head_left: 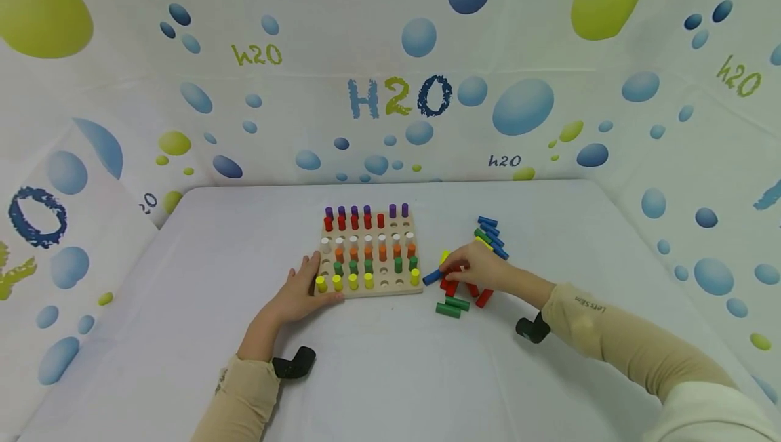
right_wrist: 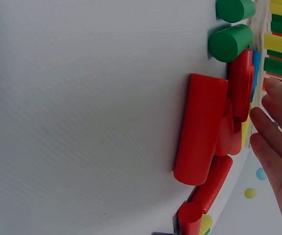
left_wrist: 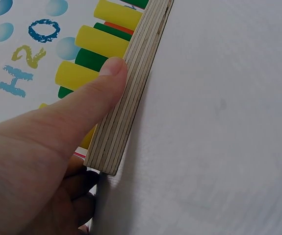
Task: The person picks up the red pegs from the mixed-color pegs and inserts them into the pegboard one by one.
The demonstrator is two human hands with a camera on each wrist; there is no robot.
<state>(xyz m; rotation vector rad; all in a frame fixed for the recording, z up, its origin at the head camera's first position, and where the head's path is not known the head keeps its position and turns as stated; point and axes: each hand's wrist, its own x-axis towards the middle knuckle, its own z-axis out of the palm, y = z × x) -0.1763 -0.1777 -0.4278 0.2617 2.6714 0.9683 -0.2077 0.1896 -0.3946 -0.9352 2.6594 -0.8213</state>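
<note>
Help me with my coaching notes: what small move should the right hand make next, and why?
The right hand should probably pinch the blue peg nearest the pegboard and lift it: its fingers are at the peg's end, though whether they grip it is unclear, and the left hand rests against the board, possibly steadying it.

Covered, cropped and hard to make out

The right fingers hide parts of the red pegs and one end of a blue peg; whether they pinch it is unclear. The pegboard runs off the left wrist view's top edge. A dark object at the right wrist view's bottom edge is too cropped to identify. Lettering on the left sleeve is illegible.
</note>
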